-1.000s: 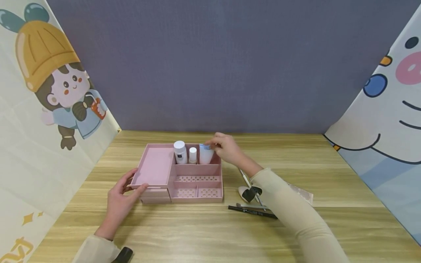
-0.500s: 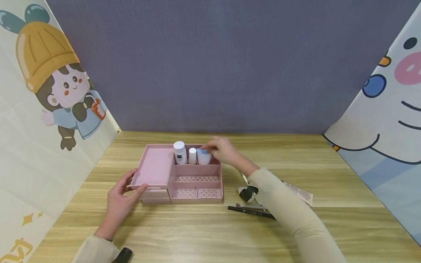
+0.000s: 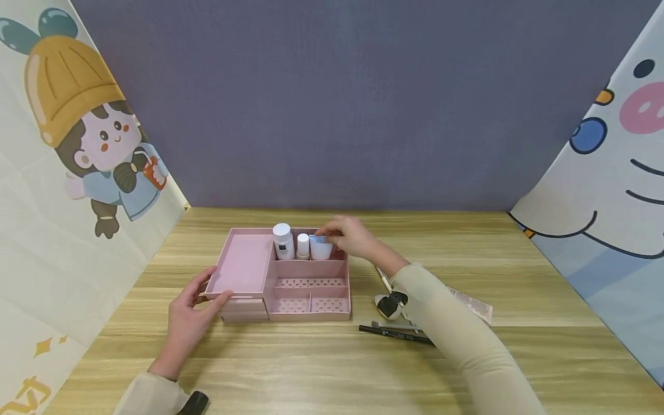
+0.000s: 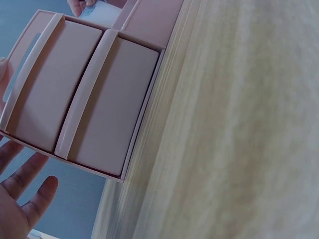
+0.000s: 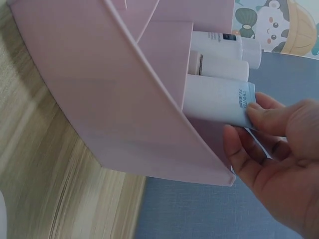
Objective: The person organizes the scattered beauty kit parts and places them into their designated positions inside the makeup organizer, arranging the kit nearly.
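A pink desktop organizer (image 3: 244, 259) stands on the table, with a flat tray top and two drawers (image 4: 102, 94) at its left. My left hand (image 3: 188, 314) holds its front left corner, thumb at the front edge and fingers along the side. In the back compartment, a white bottle (image 3: 283, 242) and a smaller white-capped bottle (image 3: 303, 246) stand upright. Beside them is a white squeeze tube (image 5: 217, 99) with a light blue end. My right hand (image 3: 354, 237) pinches that blue end between thumb and fingers. The tube's lower part is hidden behind the compartment wall.
Right of the organizer lie a black pencil (image 3: 395, 334), a grey stick-like item (image 3: 394, 326), a black and beige item (image 3: 388, 306) and a slim white stick (image 3: 384, 279). A pale flat packet (image 3: 474, 305) is partly behind the right sleeve. A grey-blue panel (image 3: 332, 104) closes the back.
My right hand has shifted slightly left with the squeeze tube, which now sits lower and closer to the small bottle. The left hand keeps its place on the organizer.
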`<state>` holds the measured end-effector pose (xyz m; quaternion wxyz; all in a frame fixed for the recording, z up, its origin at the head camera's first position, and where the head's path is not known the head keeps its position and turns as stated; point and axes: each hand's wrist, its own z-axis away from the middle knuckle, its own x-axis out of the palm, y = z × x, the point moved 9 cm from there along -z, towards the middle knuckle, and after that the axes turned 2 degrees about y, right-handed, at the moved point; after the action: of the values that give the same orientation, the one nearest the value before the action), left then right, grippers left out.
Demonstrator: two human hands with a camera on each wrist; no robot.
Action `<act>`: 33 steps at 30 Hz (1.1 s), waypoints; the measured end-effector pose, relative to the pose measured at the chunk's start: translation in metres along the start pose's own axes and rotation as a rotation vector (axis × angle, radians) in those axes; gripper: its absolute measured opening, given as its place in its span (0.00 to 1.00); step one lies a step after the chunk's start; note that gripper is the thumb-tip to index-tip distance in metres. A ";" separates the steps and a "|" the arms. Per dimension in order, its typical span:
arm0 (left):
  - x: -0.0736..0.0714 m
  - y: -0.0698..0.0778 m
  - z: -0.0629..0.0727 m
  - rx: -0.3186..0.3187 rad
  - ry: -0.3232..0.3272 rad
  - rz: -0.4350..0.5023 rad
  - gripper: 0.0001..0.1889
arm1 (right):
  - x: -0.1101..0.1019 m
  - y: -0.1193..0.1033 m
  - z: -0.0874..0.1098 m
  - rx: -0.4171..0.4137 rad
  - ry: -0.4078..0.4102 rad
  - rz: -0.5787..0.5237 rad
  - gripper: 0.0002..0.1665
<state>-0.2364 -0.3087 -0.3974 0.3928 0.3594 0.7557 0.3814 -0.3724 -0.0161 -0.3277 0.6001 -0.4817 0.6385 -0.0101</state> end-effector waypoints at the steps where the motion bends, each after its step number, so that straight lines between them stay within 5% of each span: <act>1: 0.000 0.000 0.000 0.000 0.001 0.001 0.31 | 0.000 0.000 0.000 0.000 -0.002 -0.003 0.15; 12: 0.000 -0.001 0.001 -0.010 -0.010 0.000 0.31 | -0.017 0.002 0.007 -0.026 0.049 -0.062 0.13; 33: 0.000 0.001 -0.001 0.013 0.016 0.020 0.30 | -0.076 0.036 0.048 0.100 0.172 -0.125 0.15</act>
<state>-0.2372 -0.3087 -0.3961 0.3806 0.3663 0.7577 0.3832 -0.3713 0.0784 -0.3049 0.5646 -0.4875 0.6550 -0.1206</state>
